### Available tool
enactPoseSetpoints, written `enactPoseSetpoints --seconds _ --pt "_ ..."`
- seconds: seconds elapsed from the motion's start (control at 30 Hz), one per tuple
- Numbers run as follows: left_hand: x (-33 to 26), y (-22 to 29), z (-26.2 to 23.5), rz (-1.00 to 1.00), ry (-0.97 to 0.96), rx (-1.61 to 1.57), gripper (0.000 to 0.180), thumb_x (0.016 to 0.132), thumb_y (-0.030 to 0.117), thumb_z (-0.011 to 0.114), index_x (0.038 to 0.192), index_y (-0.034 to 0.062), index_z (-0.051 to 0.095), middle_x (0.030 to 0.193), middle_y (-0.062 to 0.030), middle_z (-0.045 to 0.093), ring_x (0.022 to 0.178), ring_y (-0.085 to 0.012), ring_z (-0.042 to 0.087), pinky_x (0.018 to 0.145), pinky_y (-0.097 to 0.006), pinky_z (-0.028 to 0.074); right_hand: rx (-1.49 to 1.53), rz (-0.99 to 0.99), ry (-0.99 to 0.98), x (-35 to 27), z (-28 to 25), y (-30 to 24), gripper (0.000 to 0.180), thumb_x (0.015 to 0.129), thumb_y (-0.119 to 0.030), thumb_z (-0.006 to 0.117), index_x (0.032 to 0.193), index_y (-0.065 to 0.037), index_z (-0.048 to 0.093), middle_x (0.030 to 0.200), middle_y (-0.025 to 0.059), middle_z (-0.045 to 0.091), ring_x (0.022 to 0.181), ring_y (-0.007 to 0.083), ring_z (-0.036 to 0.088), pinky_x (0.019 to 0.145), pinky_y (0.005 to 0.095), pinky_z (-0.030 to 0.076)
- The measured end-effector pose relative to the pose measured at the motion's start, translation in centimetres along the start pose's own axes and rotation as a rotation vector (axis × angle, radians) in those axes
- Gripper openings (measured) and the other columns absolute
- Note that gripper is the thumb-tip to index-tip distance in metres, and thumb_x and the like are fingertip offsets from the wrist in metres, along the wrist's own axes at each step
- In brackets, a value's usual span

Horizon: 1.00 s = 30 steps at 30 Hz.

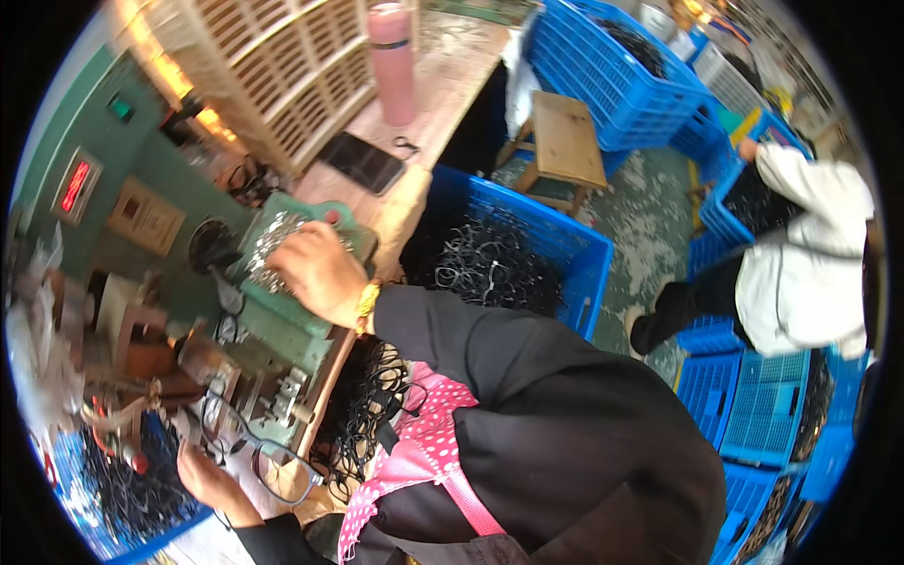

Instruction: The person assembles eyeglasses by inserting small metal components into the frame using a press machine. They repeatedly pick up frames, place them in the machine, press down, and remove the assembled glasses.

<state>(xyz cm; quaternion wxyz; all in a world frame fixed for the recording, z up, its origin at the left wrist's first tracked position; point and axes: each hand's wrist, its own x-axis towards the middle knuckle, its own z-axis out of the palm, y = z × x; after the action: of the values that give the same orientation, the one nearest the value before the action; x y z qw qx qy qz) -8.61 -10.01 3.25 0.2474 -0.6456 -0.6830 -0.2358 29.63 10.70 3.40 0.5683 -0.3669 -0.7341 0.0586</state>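
Note:
My right hand (320, 273), with a yellow bracelet at the wrist, reaches into a heap of small shiny metal pieces (271, 247) on a green tray (330, 215). Its fingertips are closed down among the pieces, so what they pinch is hidden. Lower down, my left hand (215, 485) is closed at the machine's front, beside a dark-rimmed glasses frame (287, 476) that it appears to hold. The grip itself is partly hidden. The green machine (141, 169), with a red lit display (75, 186), stands beyond both hands.
A phone (363, 162) and pink bottle (392, 66) stand on the wooden bench. Blue crates (584, 259) with black wiry parts lie beside and behind me. A wooden stool (565, 137) stands nearby. A person in white (800, 282) bends over crates at right.

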Motion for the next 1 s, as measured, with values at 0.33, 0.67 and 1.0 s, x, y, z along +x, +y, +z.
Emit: enactPoseSetpoints --seconds 0.33,0.67,1.0 --pt "3.6 6.5 -4.1 -0.927 0.246 -0.894 0.047 0.109 0.048 0.046 0.122 0.0061 0.062 0.068 0.0070 0.037 0.054 -0.0039 0.028 0.046 -0.022 0.024 0.090 -0.021 0.032 0.2 -0.5 0.3 0.019 0.077 -0.003 0.071 0.094 -0.011 0.070 0.090 0.0060 0.063 0.096 0.0285 0.063 0.100 0.0414 0.045" --pt "0.4 8.7 -6.0 -0.890 -0.226 -1.057 0.018 0.104 0.028 0.063 0.110 0.0125 0.056 0.068 0.0084 0.040 0.050 -0.0012 0.033 0.044 -0.021 0.029 0.090 -0.016 0.078 0.3 -0.3 0.1 0.022 0.074 -0.001 0.071 0.093 -0.012 0.066 0.088 0.0059 0.060 0.094 0.0280 0.062 0.097 0.0427 0.044" --pt "-1.1 10.5 -7.4 -1.136 -0.246 -0.916 0.031 0.098 0.037 0.062 0.106 0.0087 0.069 0.075 0.0025 0.055 0.065 -0.0090 0.050 0.064 -0.024 0.042 0.014 -0.001 -0.082 0.7 -0.7 -0.5 0.019 0.073 -0.004 0.068 0.092 -0.008 0.071 0.090 0.0125 0.066 0.097 0.0351 0.063 0.092 0.0469 0.046"
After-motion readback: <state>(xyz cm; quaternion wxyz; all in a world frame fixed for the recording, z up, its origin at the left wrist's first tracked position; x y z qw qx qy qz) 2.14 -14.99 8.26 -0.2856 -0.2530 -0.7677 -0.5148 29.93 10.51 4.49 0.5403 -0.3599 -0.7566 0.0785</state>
